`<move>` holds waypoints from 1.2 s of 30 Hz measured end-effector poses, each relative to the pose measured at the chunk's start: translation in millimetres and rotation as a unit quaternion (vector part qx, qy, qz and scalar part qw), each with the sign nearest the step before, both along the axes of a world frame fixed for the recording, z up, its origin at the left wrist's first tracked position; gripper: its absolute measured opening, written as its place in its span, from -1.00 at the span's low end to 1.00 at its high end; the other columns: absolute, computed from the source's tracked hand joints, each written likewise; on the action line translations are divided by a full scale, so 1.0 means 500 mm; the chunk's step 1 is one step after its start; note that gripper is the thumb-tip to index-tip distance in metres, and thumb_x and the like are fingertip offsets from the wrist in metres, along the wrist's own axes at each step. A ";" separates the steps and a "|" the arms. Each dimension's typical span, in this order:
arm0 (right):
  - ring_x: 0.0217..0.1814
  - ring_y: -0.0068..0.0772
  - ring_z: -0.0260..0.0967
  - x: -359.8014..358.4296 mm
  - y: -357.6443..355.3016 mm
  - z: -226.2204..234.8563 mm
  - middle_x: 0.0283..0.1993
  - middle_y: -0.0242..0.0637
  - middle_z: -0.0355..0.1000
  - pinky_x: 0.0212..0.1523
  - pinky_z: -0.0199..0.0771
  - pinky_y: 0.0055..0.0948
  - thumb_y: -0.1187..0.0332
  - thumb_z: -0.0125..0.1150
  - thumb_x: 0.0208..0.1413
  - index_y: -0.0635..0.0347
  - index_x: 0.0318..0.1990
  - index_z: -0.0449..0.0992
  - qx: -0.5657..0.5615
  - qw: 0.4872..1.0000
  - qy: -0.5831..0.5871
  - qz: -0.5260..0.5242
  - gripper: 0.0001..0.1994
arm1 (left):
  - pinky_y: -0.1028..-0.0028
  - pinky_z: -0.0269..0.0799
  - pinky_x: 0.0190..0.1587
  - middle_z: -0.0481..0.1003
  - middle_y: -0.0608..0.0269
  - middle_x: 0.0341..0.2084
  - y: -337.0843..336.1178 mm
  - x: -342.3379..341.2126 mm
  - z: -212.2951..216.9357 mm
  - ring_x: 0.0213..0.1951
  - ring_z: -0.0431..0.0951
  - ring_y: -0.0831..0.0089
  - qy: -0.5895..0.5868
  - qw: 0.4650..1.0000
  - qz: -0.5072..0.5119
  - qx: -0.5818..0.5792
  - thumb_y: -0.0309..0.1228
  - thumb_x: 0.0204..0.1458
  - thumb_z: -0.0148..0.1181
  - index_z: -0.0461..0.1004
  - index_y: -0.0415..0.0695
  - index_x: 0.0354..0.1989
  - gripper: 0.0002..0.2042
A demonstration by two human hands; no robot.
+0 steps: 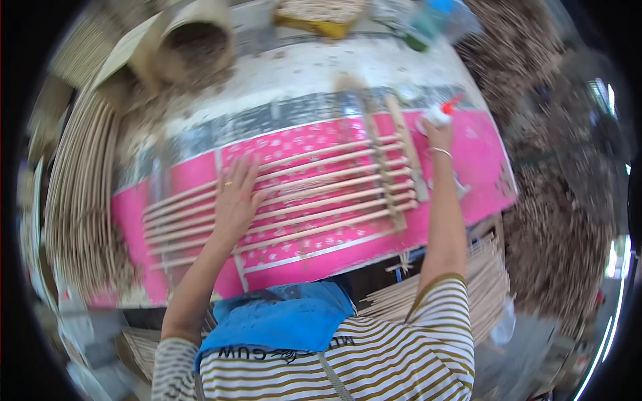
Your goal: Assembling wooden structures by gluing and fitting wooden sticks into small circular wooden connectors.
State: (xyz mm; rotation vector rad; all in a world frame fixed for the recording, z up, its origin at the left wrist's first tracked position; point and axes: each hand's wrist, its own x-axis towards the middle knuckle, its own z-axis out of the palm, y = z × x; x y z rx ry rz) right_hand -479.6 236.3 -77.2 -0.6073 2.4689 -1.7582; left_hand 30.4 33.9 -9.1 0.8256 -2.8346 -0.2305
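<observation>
Several thin wooden sticks (321, 182) lie side by side across a pink sheet (478, 154) on the table. My left hand (237, 197) rests flat on them left of the middle, its fingers stretched out and a ring on one. At the right, my right hand (439, 138) is closed around a white squeeze bottle (435, 118) with a red nozzle, which looks like a glue bottle. A flat wooden strip (405, 144) stands crosswise by the sticks' right ends. Another crosswise bar (380, 160) passes over the sticks just left of it. Motion blurs the picture.
Bundled sticks (83, 194) run along the table's left side. A hollow tube (197, 43) lies at the far left. A yellow block-shaped thing (321, 17) and a green-and-blue bottle (428, 23) stand at the back. More sticks (461, 281) lie below the near edge.
</observation>
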 end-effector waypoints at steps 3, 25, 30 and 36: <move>-0.15 -0.38 0.52 -0.209 0.204 0.011 -0.09 -0.27 0.58 -0.12 0.56 -0.38 0.31 0.45 0.14 0.27 0.07 0.52 0.203 0.979 0.020 -0.002 -0.61 | -0.06 -0.22 0.53 0.15 0.02 0.48 0.005 -0.064 -0.053 0.53 0.01 0.05 0.088 0.995 -0.043 0.014 0.13 0.27 -0.02 0.14 0.01 0.52 -0.28; -0.02 -0.01 0.43 0.851 -0.498 0.252 -0.09 -0.14 0.48 0.00 0.46 -0.14 0.18 0.48 -0.05 0.12 0.12 0.55 0.136 0.742 0.319 0.574 -0.46 | 0.04 0.09 0.44 0.51 0.13 0.12 0.031 -0.008 -0.087 0.31 0.35 0.15 0.274 0.960 0.050 0.032 -0.11 0.18 0.15 0.58 -0.06 0.04 -0.63; -0.06 -0.03 0.42 0.869 -0.514 0.261 -0.14 -0.16 0.47 -0.04 0.45 -0.14 0.22 0.45 -0.02 0.14 0.09 0.55 0.133 0.733 0.330 0.579 -0.51 | 0.07 0.11 0.43 0.53 0.14 0.10 0.036 -0.011 -0.090 0.30 0.36 0.16 0.272 0.960 0.056 0.037 -0.14 0.18 0.14 0.58 -0.07 0.03 -0.64; -0.05 -0.01 0.45 0.896 -0.513 0.282 -0.16 -0.12 0.50 -0.03 0.44 -0.16 0.27 0.46 -0.04 0.18 0.04 0.56 0.144 0.737 0.329 0.572 -0.54 | 0.06 0.12 0.42 0.53 0.13 0.05 0.033 -0.011 -0.087 0.28 0.37 0.14 0.300 0.952 0.053 0.045 -0.19 0.20 0.09 0.57 -0.09 -0.01 -0.68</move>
